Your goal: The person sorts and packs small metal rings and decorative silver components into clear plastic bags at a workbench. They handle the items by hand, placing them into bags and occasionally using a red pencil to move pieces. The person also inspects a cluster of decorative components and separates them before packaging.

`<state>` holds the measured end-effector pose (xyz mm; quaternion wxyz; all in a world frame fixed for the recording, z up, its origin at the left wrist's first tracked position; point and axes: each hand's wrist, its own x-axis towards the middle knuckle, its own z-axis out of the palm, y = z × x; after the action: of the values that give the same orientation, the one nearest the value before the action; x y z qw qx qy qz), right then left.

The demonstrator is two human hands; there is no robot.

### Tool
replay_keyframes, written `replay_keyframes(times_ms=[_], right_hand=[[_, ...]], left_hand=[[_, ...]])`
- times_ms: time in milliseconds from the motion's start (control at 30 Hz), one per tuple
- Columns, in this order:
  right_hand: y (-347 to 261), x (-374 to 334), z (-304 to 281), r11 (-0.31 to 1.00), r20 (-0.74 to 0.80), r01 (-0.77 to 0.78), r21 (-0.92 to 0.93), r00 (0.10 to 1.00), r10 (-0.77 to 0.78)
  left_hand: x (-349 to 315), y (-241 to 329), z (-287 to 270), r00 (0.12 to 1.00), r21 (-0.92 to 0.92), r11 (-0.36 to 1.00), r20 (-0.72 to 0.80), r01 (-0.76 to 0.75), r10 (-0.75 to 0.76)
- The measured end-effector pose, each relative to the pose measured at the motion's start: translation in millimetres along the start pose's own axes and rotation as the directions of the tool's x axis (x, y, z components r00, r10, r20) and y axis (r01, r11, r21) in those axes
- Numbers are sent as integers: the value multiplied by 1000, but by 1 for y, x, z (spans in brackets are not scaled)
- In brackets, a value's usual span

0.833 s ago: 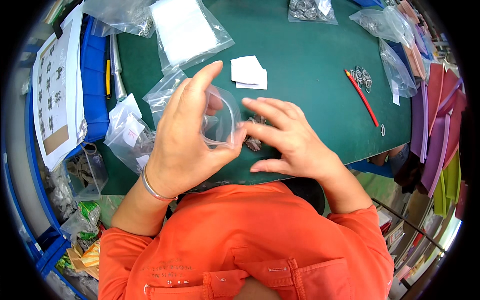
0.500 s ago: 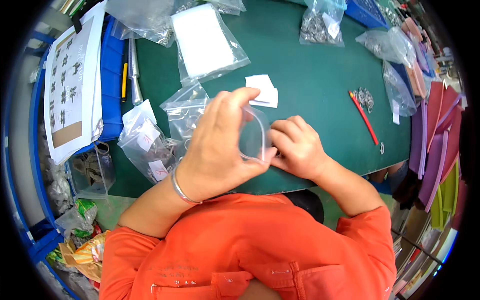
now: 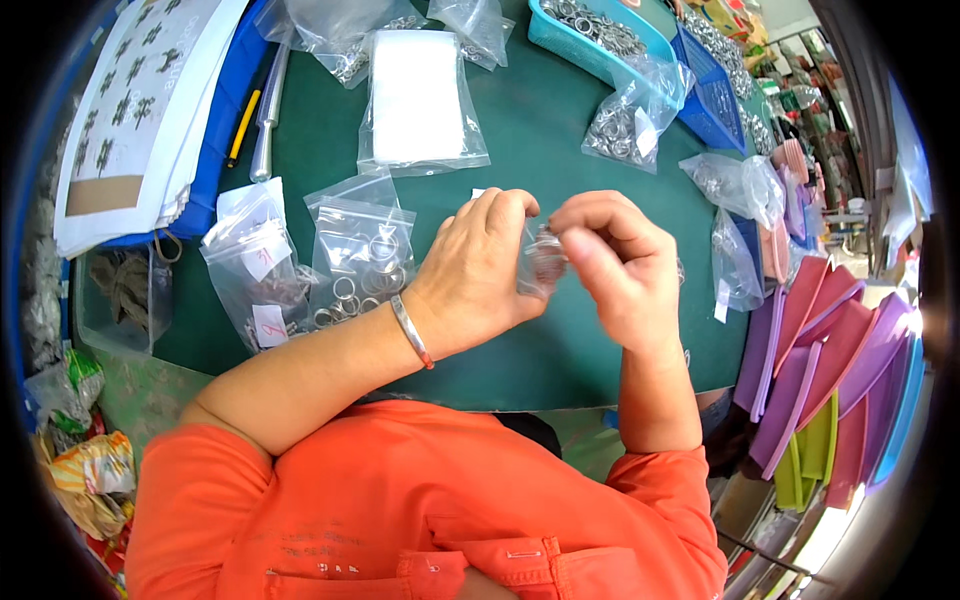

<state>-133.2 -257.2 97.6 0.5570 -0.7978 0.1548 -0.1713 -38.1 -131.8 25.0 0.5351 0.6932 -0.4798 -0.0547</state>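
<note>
My left hand (image 3: 470, 265) is closed round a small clear zip bag (image 3: 533, 268), its thumb and fingers curved about the sides. At the bag's mouth, my right hand (image 3: 630, 265) pinches shiny metal rings (image 3: 546, 240), blurred and partly hidden by the fingers. Left of my left hand lies another clear zip bag (image 3: 362, 240) with several metal rings inside. Beside it is a clear bag with paper labels (image 3: 255, 270). A white slip (image 3: 477, 192) is mostly covered by my left hand.
Farther back on the green table (image 3: 530, 130) lie a bag of white sheets (image 3: 418, 95), a bag of rings (image 3: 625, 125) and a turquoise basket (image 3: 590, 55). A metal ring stick (image 3: 268, 120) and yellow pen (image 3: 244, 128) lie left. Coloured bins (image 3: 800, 370) stand right.
My right hand has risen from beside the bag to its mouth, with rings now showing at its fingertips. My left hand has kept the bag. The view has shifted, bringing in the turquoise basket.
</note>
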Motion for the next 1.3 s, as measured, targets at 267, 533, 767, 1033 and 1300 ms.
replay_keyframes(times_ms=[267,533,767,1033,1300], right_hand=[[0,8,7,996,22,-34,-86,999,36],[1,19,9,823,-58,-82,563,989,139],[-5,30,34,501,-156,47,864,972,178],[3,17,48,756,-249,188,627,968,-34],[5,-15,18,886,133,262,-382,965,-227]], left_hand=[[0,-6,2,997,-46,999,-72,2,-5],[0,-6,-2,995,-47,999,-101,12,-17],[4,-5,0,981,-39,996,-182,-81,72],[2,-9,2,975,-51,996,-213,-77,64],[1,-12,-7,976,-15,993,-187,-118,113]])
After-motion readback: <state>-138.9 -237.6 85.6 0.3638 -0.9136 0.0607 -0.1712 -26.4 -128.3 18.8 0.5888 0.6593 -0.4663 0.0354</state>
